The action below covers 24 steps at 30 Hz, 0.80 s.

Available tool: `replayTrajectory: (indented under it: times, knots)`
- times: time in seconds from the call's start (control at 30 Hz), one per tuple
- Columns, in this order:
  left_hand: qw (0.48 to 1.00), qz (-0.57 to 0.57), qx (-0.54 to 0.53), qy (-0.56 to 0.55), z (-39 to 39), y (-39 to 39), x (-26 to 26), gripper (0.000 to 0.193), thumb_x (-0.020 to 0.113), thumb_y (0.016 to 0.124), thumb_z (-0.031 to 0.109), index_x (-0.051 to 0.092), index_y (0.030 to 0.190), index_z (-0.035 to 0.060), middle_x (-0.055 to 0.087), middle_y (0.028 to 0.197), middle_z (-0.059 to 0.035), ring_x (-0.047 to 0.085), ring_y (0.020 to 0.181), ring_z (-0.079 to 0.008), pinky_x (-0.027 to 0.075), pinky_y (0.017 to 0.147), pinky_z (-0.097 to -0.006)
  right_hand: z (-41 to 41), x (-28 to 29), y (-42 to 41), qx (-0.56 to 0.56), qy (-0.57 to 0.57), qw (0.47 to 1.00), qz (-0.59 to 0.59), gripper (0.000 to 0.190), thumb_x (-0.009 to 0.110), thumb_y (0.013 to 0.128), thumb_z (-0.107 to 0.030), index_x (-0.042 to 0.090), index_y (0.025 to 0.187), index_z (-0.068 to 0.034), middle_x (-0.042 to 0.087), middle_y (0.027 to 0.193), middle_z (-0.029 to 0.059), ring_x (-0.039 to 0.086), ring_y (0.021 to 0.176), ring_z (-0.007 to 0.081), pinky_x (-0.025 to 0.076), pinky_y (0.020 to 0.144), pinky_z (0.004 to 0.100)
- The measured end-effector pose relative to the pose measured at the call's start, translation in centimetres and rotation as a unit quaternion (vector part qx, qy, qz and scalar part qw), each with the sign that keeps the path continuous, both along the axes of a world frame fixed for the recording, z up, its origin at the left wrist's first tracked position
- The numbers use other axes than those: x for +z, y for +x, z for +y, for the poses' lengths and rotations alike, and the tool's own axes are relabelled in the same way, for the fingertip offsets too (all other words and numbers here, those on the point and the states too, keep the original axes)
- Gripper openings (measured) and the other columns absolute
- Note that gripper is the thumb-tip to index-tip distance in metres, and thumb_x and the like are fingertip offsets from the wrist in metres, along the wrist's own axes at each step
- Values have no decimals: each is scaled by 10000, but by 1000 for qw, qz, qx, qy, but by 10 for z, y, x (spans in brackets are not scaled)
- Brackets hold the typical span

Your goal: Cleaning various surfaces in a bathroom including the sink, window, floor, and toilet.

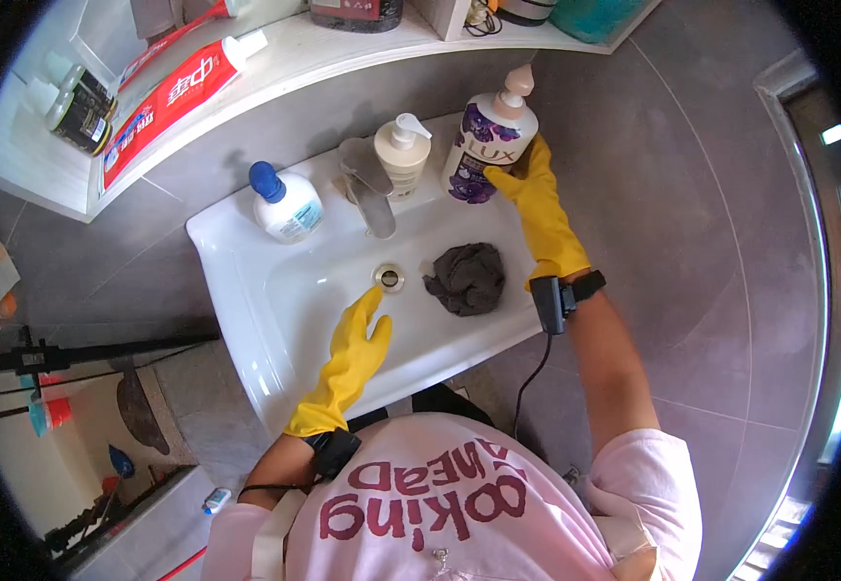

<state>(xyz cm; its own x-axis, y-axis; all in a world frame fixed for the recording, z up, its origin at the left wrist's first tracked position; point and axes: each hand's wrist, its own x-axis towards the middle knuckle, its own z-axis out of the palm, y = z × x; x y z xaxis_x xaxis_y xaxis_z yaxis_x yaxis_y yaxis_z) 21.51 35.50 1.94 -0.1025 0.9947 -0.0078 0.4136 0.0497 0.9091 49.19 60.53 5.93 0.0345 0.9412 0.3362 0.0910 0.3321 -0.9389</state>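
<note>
My right hand (533, 192), in a yellow rubber glove, grips the side of a white-and-purple Lux pump bottle (489, 141) at the sink's back right corner. Over the front of the white ceramic washbasin (246, 290) hangs my left hand (355, 338), gloved the same way, fingers apart and holding nothing. A crumpled dark grey cloth (466, 279) lies in the basin, right of the metal drain (389, 278). Behind the drain stands the faucet (373, 192), with a cream pump bottle (401, 160) beside it. Left of the faucet is a white bottle with a blue cap (290, 207).
Above the basin runs a white shelf (297, 65) with a red toothpaste box (173, 102), dark-labelled jars (82, 109) and a teal container (587, 18). Grey tiled wall (667, 218) rises on the right. A cable (533, 378) hangs from my right wrist device (551, 301).
</note>
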Motion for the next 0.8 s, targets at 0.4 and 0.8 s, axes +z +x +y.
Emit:
replayTrajectory:
  times: [0.4, 0.8]
  knots:
    - [999, -33, -6, -20, -17, -12, -2, 458, 642, 909, 81, 539, 1353, 29, 608, 1292, -173, 614, 1177, -299, 491, 1004, -379, -35, 45, -6, -123, -43, 924, -359, 771, 878, 654, -102, 514, 1332, -52, 658, 1200, 158, 612, 1157, 333, 489, 965, 399]
    - [997, -22, -24, -65, -34, -28, 3, 463, 619, 928, 80, 512, 1375, 26, 583, 1338, -178, 591, 1224, -292, 474, 1031, -374, -58, 30, -24, -30, -333, 941, -40, 374, 721, 908, -260, 546, 1134, -19, 673, 986, 112, 675, 870, 223, 545, 772, 342]
